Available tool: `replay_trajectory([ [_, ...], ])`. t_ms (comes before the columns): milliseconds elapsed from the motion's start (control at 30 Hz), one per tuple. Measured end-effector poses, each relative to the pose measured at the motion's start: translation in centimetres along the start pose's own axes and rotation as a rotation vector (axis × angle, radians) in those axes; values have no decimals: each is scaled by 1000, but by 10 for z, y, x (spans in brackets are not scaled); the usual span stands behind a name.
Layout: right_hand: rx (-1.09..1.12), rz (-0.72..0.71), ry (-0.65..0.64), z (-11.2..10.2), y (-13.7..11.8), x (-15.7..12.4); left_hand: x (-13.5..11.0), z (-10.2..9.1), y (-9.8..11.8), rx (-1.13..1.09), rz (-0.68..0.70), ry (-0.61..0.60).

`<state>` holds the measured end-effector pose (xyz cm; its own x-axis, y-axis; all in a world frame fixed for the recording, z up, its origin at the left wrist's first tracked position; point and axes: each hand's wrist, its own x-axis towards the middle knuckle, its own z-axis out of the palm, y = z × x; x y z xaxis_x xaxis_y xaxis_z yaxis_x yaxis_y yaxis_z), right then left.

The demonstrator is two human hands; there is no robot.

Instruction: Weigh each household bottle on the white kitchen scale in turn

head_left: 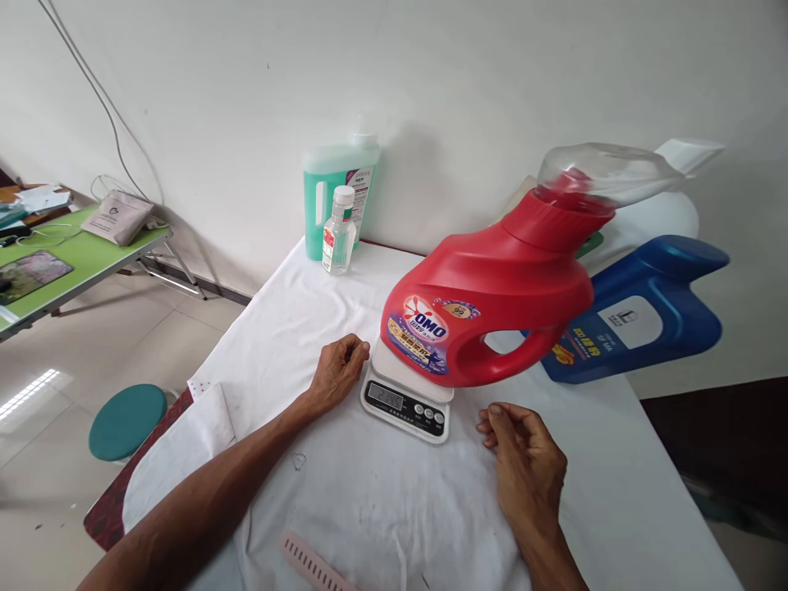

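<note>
A red detergent bottle point(492, 304) with a clear cap stands on a small white digital scale point(406, 398), whose display is lit. My left hand point(337, 371) rests on the white cloth just left of the scale, fingers curled shut with nothing visible in them. My right hand point(526, 464) lies on the cloth to the right of the scale, below the bottle's handle, fingers loosely curled and holding nothing. Neither hand touches the bottle.
A green jug point(336, 197) and a small clear bottle point(339, 232) stand at the table's far edge by the wall. A blue detergent jug point(640, 312) sits behind the red one. A pink perforated strip point(311, 562) lies near me. A teal stool point(127, 420) and green table point(74, 258) stand left.
</note>
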<state>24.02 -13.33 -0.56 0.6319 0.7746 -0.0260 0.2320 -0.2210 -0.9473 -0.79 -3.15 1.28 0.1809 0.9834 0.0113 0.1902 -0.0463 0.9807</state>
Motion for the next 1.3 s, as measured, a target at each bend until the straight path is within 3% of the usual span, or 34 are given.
replay_trajectory([
  [867, 47, 10, 12, 3, -5, -4, 1, -2, 0, 27, 11, -6],
  [1000, 283, 1, 30, -6, -31, -1, 1, -2, -1, 20, 21, -9],
  [1167, 371, -205, -20, -21, -91, 10, 1, -2, -2, 35, 22, -2],
  [1300, 294, -386, -111, -4, -114, 24, 2, -2, -5, 39, 31, 8],
])
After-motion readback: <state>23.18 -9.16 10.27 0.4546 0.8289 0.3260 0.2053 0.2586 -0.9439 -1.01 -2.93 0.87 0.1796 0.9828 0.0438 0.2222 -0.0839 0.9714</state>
